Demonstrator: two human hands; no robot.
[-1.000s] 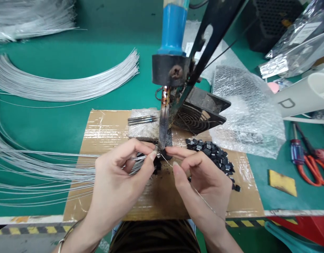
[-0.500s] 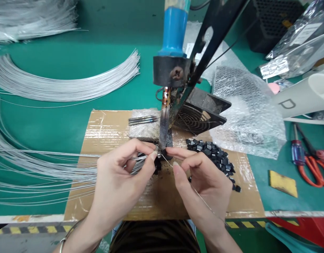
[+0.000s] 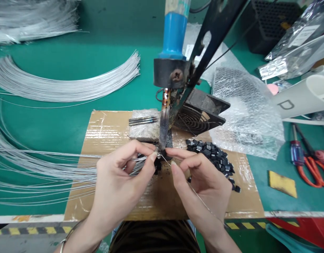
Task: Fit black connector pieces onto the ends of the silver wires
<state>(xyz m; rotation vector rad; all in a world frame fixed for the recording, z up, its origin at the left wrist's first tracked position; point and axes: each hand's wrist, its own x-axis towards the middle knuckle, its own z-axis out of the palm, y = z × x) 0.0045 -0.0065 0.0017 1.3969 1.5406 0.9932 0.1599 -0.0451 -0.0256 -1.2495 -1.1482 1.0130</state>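
In the head view, a blue-handled soldering iron points down from a black bracket, its tip between my two hands. My left hand pinches a thin grey wire close to that tip; the wire's very end is hidden by the fingers. Between thumb and fingers, my right hand holds a fine strand of solder wire, which runs up to the iron's tip and back over the palm. Black connectors lie heaped right of the tip, and a few more sit under my left fingertips.
A cardboard sheet covers the bench's middle. Bundles of grey wire spread over the left side. Behind the iron stands a small black fan. A yellow sponge, orange-handled scissors, a screwdriver and bubble wrap lie right.
Both hands stay at the iron's tip. My right thumb has shifted slightly left and up along the solder wire; the whole view has moved a little.
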